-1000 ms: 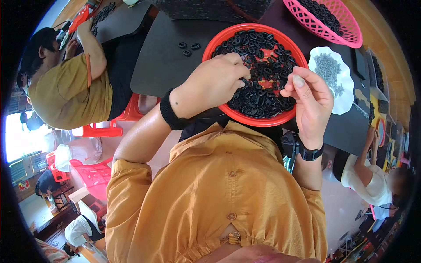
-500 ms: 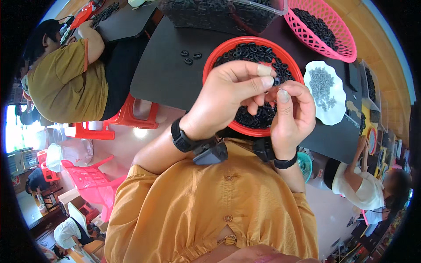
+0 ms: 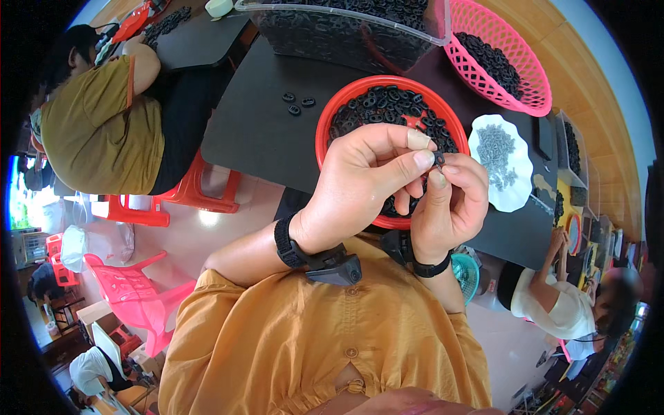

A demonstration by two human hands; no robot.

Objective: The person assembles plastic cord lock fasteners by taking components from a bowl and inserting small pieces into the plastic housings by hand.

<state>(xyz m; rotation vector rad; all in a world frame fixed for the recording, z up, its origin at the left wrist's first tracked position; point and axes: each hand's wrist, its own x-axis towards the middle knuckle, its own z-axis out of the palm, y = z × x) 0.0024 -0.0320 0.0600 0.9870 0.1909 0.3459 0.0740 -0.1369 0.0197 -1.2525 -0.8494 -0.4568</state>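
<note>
My left hand (image 3: 366, 173) pinches a small black oval part (image 3: 438, 159) between thumb and forefinger; a pale bandage wraps the forefinger tip. Right beside it, my right hand (image 3: 453, 200) is closed, its thumb and forefinger tips pressed together at the part's lower edge. Whatever those right fingertips hold is too small to make out. Both hands are over the near half of a red basin (image 3: 461, 131) holding many similar black oval parts (image 3: 387, 104). To the right of the basin, a white scalloped dish (image 3: 523, 169) carries a heap of tiny grey pieces (image 3: 496, 149).
Several black oval parts (image 3: 293, 109) lie on the dark table (image 3: 242, 138). A clear bin (image 3: 332, 34) and a pink basket (image 3: 532, 100), both with black parts, stand behind the basin. One person (image 3: 104, 131) sits at left, another (image 3: 553, 301) at right. A pink chair (image 3: 138, 290) stands lower left.
My hands, still together, sit slightly lower in the picture. The view has shifted, with the basin and dish appearing lower. The black part shows more clearly between my fingertips.
</note>
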